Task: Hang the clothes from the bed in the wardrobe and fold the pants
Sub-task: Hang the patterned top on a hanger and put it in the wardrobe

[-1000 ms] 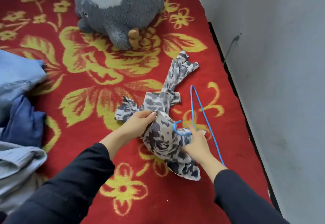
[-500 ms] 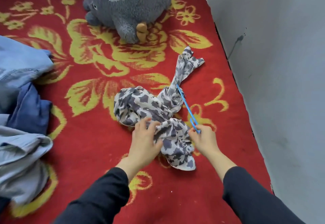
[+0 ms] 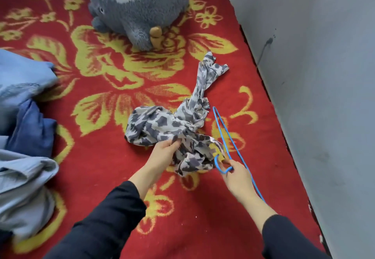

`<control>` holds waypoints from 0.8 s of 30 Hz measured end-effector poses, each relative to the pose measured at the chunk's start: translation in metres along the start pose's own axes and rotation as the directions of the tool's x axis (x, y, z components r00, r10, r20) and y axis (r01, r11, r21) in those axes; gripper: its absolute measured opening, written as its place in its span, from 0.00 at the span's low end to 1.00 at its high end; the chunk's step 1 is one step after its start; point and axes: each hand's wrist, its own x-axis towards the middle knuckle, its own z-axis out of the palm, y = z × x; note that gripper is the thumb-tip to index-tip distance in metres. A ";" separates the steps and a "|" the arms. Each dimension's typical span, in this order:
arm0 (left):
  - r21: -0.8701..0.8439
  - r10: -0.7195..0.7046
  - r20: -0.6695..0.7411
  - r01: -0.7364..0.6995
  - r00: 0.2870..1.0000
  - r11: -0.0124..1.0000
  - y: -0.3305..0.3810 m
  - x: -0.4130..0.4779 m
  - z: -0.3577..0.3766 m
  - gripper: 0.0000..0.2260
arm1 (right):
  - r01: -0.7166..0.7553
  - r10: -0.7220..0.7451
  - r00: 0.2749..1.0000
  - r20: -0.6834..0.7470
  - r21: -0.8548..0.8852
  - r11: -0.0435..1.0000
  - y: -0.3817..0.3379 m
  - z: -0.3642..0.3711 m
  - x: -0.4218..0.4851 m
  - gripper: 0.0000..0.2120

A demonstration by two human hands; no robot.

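A crumpled grey-and-white patterned garment (image 3: 162,124) lies on the red bedspread with yellow flowers (image 3: 101,88). My left hand (image 3: 164,153) grips the garment's near bunched end. My right hand (image 3: 235,174) holds the hook of a thin blue wire hanger (image 3: 225,134), which lies flat just right of the garment, close to its bunched end. One twisted sleeve of the garment stretches away toward the wall.
A pile of light and dark blue denim clothes (image 3: 24,137) sits at the left edge. A big grey plush toy (image 3: 140,9) stands at the far side of the bed. A grey wall (image 3: 314,76) bounds the bed on the right.
My right hand turned the hanger so that it lies flat again beside the garment. My left hand shifted its grip on the bunched cloth and pulled it nearer.
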 end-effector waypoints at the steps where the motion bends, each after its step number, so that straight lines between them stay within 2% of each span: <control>1: -0.025 -0.011 0.025 0.011 1.000 1.000 0.014 -0.009 -0.004 0.12 | -0.060 0.057 0.998 0.023 0.142 0.988 -0.016 -0.003 -0.005 0.13; 3: -0.056 -0.009 0.064 0.013 0.998 0.998 0.043 -0.027 -0.010 0.12 | -0.194 0.153 0.980 0.128 0.435 0.879 -0.054 -0.013 -0.014 0.15; 5: -0.099 0.025 0.072 -0.017 0.997 0.995 0.074 -0.049 -0.016 0.11 | -0.241 0.133 0.963 0.236 0.520 0.819 -0.092 -0.026 -0.024 0.12; 7: -0.175 0.063 0.052 -0.053 0.997 0.983 0.106 -0.073 -0.024 0.11 | -0.144 0.024 0.973 0.230 0.522 0.841 -0.129 -0.045 -0.036 0.05; 9: -0.244 0.106 0.026 -0.096 0.994 0.965 0.140 -0.102 -0.037 0.10 | 0.002 -0.084 0.983 0.162 0.453 0.892 -0.165 -0.071 -0.049 0.03; 12: -0.253 0.193 -0.012 -0.190 0.981 0.949 0.192 -0.145 -0.058 0.10 | 0.076 -0.147 0.976 0.161 0.379 0.922 -0.206 -0.105 -0.073 0.08; 16: -0.274 0.319 -0.042 -0.317 0.947 0.908 0.258 -0.201 -0.075 0.09 | 0.153 -0.304 0.917 0.257 0.478 0.865 -0.248 -0.132 -0.109 0.17; 18: -0.302 0.379 -0.039 -0.372 0.925 0.878 0.285 -0.226 -0.081 0.09 | 0.202 -0.360 0.901 0.243 0.500 0.842 -0.268 -0.133 -0.127 0.21; 21: -0.340 0.465 -0.041 -0.450 0.885 0.826 0.314 -0.257 -0.096 0.09 | 0.305 -0.369 0.925 0.097 0.393 0.868 -0.294 -0.137 -0.142 0.13; 23: -0.335 0.502 -0.125 -0.513 0.856 0.790 0.324 -0.271 -0.115 0.09 | 0.363 -0.428 0.900 0.084 0.400 0.842 -0.309 -0.155 -0.146 0.08; 24: -0.326 0.507 -0.188 -0.540 0.841 0.776 0.325 -0.277 -0.127 0.08 | 0.393 -0.469 0.877 0.100 0.412 0.822 -0.316 -0.168 -0.148 0.10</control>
